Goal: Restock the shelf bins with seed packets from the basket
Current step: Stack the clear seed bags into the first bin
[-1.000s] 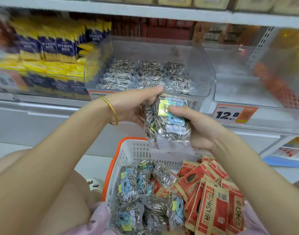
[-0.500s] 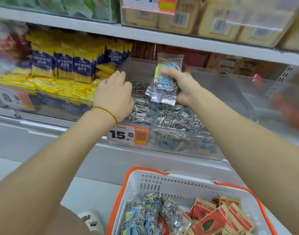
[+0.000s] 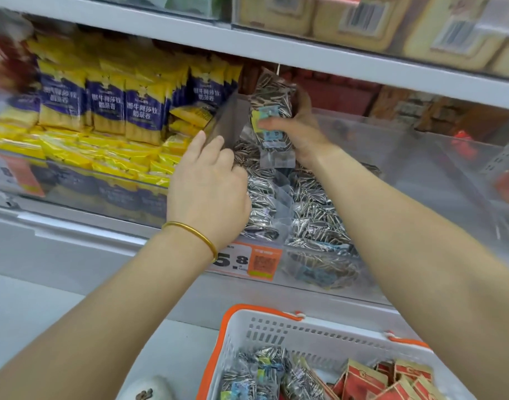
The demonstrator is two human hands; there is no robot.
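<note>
Far left: yellow-and-blue packs (image 3: 103, 105) in the neighbouring section. Left hand (image 3: 210, 192), gold bangle (image 3: 189, 235) on the wrist, is in the clear bin (image 3: 420, 157) at its left wall. Its fingers curl down among the loose packets (image 3: 313, 215) there; can't tell if it grips one. One seed packet (image 3: 272, 111) is upright at the bin's far end, clamped by the right hand (image 3: 302, 134). Hands apart. Near right: basket (image 3: 305, 336) with more seed packs (image 3: 262, 373) and red packs (image 3: 391, 382).
</note>
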